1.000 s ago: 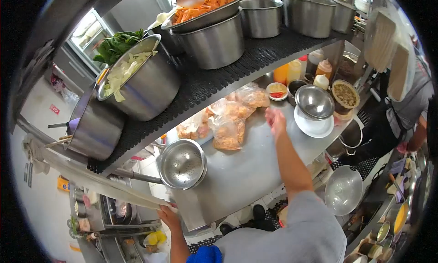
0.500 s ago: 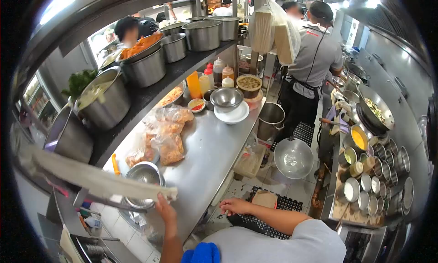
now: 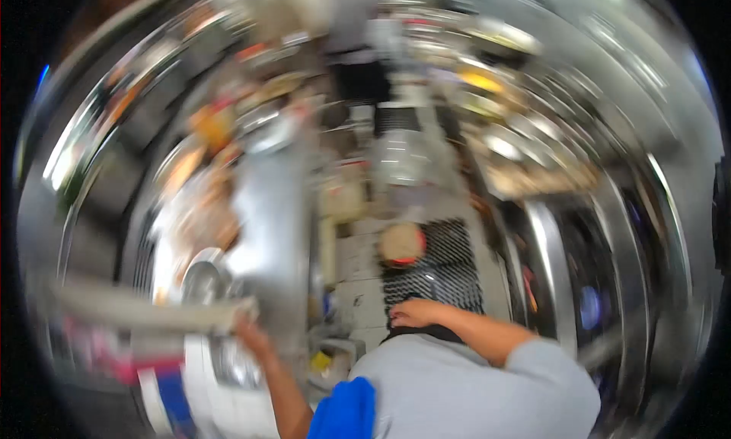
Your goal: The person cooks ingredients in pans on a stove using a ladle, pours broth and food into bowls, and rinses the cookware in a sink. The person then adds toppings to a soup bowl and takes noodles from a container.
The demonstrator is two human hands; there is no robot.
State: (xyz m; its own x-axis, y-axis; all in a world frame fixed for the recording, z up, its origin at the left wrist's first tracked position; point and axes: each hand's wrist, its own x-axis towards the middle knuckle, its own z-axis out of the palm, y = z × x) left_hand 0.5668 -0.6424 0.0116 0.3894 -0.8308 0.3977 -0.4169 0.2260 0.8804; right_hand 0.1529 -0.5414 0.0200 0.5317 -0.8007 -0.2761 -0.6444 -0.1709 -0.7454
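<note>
My left hand (image 3: 250, 332), low on the left, is closed on the near end of a long pale flat bundle (image 3: 152, 311). The bundle stretches leftward and is too blurred to identify. Just beyond it, a round metal bowl (image 3: 204, 277) sits on the steel counter (image 3: 270, 210). In front of my body, my right hand (image 3: 415, 314) hangs above the black floor mat (image 3: 449, 264), its fingers loosely bent and apart, with nothing visible in them.
Clear bags of orange-brown food (image 3: 202, 218) lie on the counter. A round container with a red rim (image 3: 402, 245) rests on the floor mat, with a large bowl (image 3: 403, 157) farther off. Metal pots (image 3: 525, 138) crowd the right side. A person (image 3: 358, 66) stands ahead.
The view has swung right and tilted downward, blurring most of the kitchen. My left hand keeps hold of the pale bundle. More of the floor mat shows.
</note>
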